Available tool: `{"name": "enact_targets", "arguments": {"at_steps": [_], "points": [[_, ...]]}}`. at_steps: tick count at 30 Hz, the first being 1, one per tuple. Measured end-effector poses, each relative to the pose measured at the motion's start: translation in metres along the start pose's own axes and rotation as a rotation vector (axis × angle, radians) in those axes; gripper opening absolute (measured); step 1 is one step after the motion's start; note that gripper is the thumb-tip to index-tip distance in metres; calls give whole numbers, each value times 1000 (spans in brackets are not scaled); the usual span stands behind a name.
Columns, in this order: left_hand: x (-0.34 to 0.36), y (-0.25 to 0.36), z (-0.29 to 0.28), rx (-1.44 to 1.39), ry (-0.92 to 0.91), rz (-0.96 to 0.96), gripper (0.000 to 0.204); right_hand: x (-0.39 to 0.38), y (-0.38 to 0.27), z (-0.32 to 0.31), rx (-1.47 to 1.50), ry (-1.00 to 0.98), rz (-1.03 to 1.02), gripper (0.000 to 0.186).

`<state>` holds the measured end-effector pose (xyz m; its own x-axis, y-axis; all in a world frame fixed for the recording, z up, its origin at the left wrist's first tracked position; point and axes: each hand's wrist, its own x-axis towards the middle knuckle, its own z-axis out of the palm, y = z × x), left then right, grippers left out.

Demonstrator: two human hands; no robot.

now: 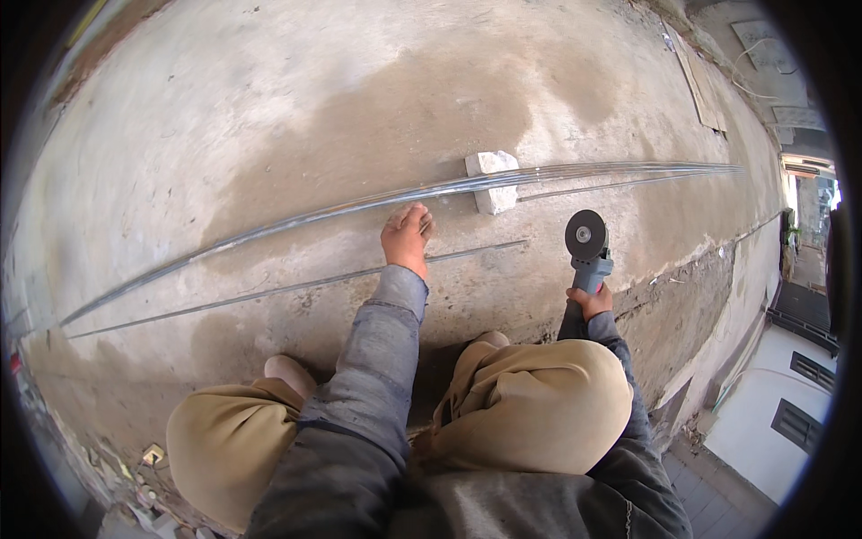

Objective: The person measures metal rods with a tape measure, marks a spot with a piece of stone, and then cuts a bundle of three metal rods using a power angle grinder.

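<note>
My right hand is wrapped round the body of an angle grinder. Its dark round disc points away from me, and I cannot tell whether it spins. My left hand hovers just on the near side of a bundle of long thin metal rods, with its fingers curled together and nothing visible in them. The bundle rests across a white block and slopes down to the left. One separate rod lies on the ground nearer to me, passing behind my left wrist.
Dry and damp patches mark the concrete ground. My bent knees rise close below both hands. At the right a ground edge runs beside a white wall. A flat board lies at the far right.
</note>
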<state>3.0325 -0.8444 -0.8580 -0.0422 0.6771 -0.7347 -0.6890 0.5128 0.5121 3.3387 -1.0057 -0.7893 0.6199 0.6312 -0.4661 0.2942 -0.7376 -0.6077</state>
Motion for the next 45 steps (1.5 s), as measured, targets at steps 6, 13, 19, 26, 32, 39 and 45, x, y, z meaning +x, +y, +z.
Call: {"name": "enact_targets", "arguments": {"at_steps": [6,13,19,26,32,39,45], "points": [[1,19,16,-156,-48,-19,12,4,-8,1,-69,11,-49,40],[2,23,29,-38,21,-71,23,17,-3,7,-47,-7,-34,41],[-8,22,44,-95,131,-40,26,15,1,8,-64,5,-75,43],[-7,13,25,-93,56,15,16,8,-34,11,-109,15,-82,45],[-12,6,23,-39,81,43,16,23,-44,12,-205,58,-134,47],[-16,7,21,3,88,52,18,26,-72,19,-334,63,-178,48],[-11,7,22,-10,108,51,15,33,-77,20,-393,67,-215,47]]}}
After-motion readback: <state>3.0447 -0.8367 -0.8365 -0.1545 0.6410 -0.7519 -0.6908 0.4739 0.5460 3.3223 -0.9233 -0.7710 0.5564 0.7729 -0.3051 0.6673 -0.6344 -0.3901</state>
